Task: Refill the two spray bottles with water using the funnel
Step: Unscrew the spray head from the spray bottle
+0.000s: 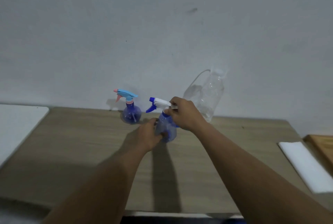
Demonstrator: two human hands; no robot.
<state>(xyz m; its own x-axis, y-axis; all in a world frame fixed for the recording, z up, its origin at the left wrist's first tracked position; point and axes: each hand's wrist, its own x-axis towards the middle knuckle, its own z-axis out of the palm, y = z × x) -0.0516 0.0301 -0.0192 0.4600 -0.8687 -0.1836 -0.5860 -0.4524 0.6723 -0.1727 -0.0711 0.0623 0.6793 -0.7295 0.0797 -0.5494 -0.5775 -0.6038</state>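
A blue spray bottle (168,130) with a white and blue trigger head (158,104) stands near the middle of the wooden table (81,151). My left hand (147,135) grips its body from the left. My right hand (185,113) is closed around the back of the trigger head and the neck. A second blue spray bottle (131,113), with a light blue and pink head, stands behind to the left, by the wall. A big clear plastic bottle (209,95) with a white cap stands behind my right hand. I see no funnel.
A white board (18,124) lies at the table's left end. A white folded cloth (308,166) lies at the right, beside a wooden board (322,144). The grey wall rises right behind the bottles.
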